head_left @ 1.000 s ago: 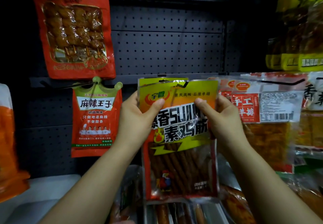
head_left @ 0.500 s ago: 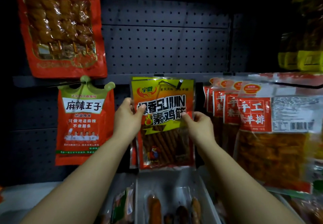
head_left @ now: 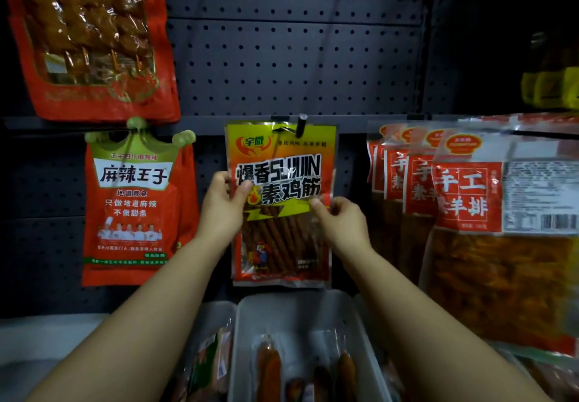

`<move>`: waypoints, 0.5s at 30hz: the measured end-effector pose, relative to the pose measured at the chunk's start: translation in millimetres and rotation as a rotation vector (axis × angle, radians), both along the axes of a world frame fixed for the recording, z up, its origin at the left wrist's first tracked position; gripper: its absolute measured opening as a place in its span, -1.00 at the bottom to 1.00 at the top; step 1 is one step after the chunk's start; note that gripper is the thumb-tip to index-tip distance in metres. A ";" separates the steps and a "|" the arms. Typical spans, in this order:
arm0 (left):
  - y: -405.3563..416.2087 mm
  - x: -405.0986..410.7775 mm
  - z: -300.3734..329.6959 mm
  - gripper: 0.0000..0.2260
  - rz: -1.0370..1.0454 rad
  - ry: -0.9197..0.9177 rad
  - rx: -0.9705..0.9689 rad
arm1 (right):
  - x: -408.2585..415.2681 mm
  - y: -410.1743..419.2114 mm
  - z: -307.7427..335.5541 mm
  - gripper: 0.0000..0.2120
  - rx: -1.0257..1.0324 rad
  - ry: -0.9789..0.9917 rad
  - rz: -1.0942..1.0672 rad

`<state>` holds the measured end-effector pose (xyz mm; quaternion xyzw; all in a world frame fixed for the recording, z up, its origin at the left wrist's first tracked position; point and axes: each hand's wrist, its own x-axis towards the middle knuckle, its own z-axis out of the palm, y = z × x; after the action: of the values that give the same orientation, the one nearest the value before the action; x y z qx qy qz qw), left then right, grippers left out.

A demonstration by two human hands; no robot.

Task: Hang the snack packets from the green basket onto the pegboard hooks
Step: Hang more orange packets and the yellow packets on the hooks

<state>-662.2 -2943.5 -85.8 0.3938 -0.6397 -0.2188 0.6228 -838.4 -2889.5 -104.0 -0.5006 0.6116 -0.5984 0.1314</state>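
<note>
While both hands (head_left: 283,213) pinch hooked snack packet (head_left: 282,201), sausages (head_left: 269,367) in white tray (head_left: 241,354)

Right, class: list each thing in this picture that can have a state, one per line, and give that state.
Yellow packet: on the hook, gripped at both side edges.
Hook: through the packet's hang hole, tip showing.
Left hand: pinching the packet's left edge.
Right hand: pinching the packet's right edge.
Crown packet: hanging, untouched.
Skewer packet: hanging, untouched.
White tray: holding sausages.
</note>
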 end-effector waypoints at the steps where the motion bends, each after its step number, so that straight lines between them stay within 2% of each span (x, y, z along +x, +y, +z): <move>1: 0.4 2.1 -8.1 -0.88 -0.048 0.026 0.011 | 0.0 1.3 -7.7 -0.75 -0.002 0.001 0.016; 6: 0.7 11.7 -45.7 -0.84 -0.049 0.036 0.081 | 0.8 3.4 -46.2 -0.80 0.053 -0.016 0.043; 9: -0.9 16.5 -59.2 -0.90 -0.011 0.046 0.146 | 1.1 6.9 -57.0 -0.70 0.080 -0.028 0.034; 11: 2.4 18.9 -65.6 -0.90 0.017 0.045 0.170 | 1.1 11.9 -60.5 -0.73 0.112 -0.049 0.051; 15: 23.7 24.4 -86.1 -0.74 0.011 0.000 0.312 | 0.2 32.6 -77.2 -0.76 0.309 -0.044 0.098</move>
<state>-637.8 -2919.8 -171.9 0.4891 -0.5957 -0.3122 0.5554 -838.3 -2856.9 -181.2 -0.4903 0.6681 -0.5012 0.2492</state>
